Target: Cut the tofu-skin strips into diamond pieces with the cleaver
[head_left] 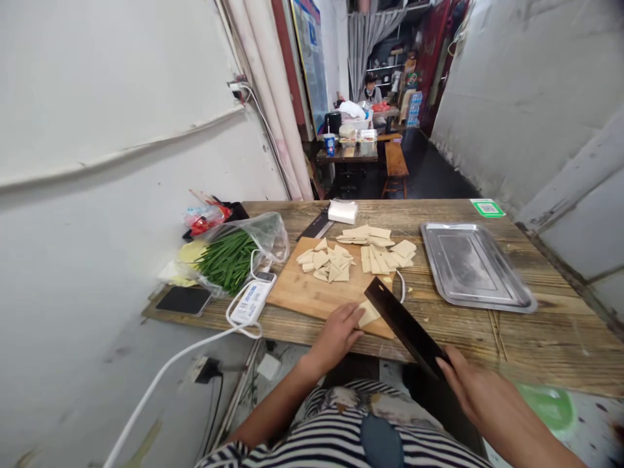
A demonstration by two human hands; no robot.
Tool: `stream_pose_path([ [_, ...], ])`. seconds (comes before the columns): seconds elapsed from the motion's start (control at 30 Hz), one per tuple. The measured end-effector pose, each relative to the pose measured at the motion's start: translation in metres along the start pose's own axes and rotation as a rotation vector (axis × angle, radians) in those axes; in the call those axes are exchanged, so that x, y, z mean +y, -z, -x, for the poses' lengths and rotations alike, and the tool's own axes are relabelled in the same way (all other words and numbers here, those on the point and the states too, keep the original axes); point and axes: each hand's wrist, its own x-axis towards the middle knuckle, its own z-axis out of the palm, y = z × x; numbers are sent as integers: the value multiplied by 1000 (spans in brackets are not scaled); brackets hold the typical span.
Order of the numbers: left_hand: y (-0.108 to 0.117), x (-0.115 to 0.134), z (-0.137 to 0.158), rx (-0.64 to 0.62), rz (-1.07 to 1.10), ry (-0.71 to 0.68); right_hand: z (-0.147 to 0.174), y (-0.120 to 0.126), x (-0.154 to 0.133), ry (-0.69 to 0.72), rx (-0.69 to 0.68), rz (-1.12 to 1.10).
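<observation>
My right hand (463, 383) is wrapped round the handle of a dark, broad-bladed kitchen knife (404, 328), its blade slanting over the right front of a wooden cutting board (292, 289). Left of the blade, the curled fingers of my left hand (336, 335) press on a pale slice of what looks like dried tofu (369, 314) near the board's front edge. Cut tofu pieces (334, 263) lie in a loose pile further back on the board. Larger stacked tofu slices (385, 259) sit at its right, with more slices (365, 234) behind.
A metal tray (480, 266) lies on the wooden table at right. At left are green chives (227, 260) in a plastic bag, a power strip (251, 302) with white cable, and a phone (182, 299). Another knife (316, 224) lies behind the board. A person (371, 91) sits far back.
</observation>
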Motion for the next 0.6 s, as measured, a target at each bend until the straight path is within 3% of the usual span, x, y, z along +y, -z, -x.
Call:
stream_pose_path([
  [0.3,-17,21,7,167,-32,39,-1,-6,1,33,-42,58],
  [0.6,-17,24,6,192,-44,47,3,-9,13,8,-130,147],
])
